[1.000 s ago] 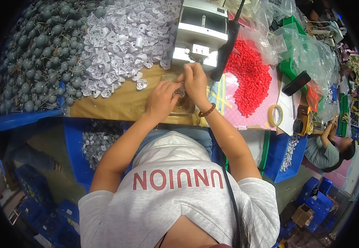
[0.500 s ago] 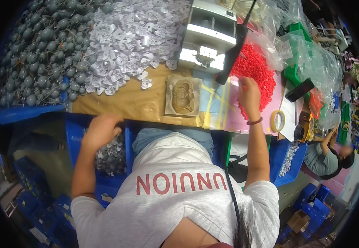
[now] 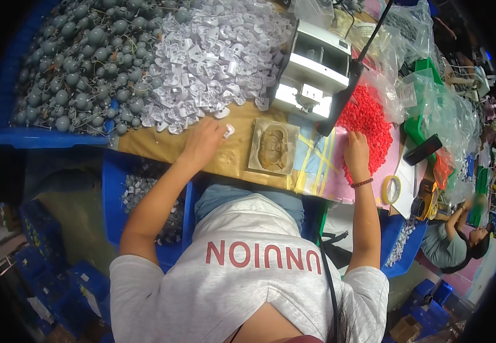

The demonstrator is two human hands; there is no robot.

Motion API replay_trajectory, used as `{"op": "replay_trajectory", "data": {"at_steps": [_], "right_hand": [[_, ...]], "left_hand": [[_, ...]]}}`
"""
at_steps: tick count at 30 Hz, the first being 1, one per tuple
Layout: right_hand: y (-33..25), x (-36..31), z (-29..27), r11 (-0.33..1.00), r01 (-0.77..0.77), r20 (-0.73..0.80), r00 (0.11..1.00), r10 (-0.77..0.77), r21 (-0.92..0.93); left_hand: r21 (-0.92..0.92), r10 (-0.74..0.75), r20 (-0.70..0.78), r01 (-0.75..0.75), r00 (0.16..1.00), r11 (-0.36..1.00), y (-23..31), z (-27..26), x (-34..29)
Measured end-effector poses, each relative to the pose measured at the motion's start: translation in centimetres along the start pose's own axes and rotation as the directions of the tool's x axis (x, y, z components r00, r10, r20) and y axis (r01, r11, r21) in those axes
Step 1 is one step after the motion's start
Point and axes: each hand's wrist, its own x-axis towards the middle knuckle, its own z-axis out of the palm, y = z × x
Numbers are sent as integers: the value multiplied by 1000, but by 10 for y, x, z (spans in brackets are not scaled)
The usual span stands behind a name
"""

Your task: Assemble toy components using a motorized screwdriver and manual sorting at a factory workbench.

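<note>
My left hand (image 3: 203,140) is over the brown-covered bench front, its fingertips closed on a small white plastic part (image 3: 229,131). Just beyond it spreads a large heap of similar white plastic parts (image 3: 202,63). My right hand (image 3: 357,153), a beaded bracelet on its wrist, rests at the near left edge of a pile of small red plastic pieces (image 3: 372,117). Its fingers are curled together, and whatever is between them is hidden. Between my hands sits a square metal block (image 3: 273,146) with a rounded hollow.
Behind the block stands a white-and-grey bench machine (image 3: 316,68). Grey balls with wires (image 3: 82,68) are heaped far left. A tape roll (image 3: 391,190) and a black phone-like object (image 3: 423,150) lie right. Blue bins (image 3: 116,200) hang below the bench; another person (image 3: 450,240) sits right.
My left hand has moved from the bench's front edge up to the white heap and taken a white part. My right hand stays at the red pile. The whole view has shifted slightly.
</note>
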Motion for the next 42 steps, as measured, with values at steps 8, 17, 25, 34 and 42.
{"op": "replay_trajectory", "data": {"at_steps": [8, 17, 25, 34, 42], "right_hand": [[-4, 6, -18, 984, -8, -74, 997, 21, 178], [-81, 16, -46, 628, 14, -19, 1000, 0, 778], [-171, 27, -23, 676, 460, -280, 888, -365, 576], [-180, 22, -10, 690, 549, -339, 835, -433, 471], [-182, 10, -16, 733, 468, -281, 884, -375, 494]], "left_hand": [[-304, -96, 80, 116, 992, 946, 27, -9, 13], [-320, 7, -10, -10, 1000, 947, 90, 25, 42], [-596, -206, 54, 197, 977, 779, 37, -8, 75], [74, -523, -455, 616, 720, 784, -165, -115, 213], [-12, -649, -226, 665, 726, 747, -179, -123, 241]]}}
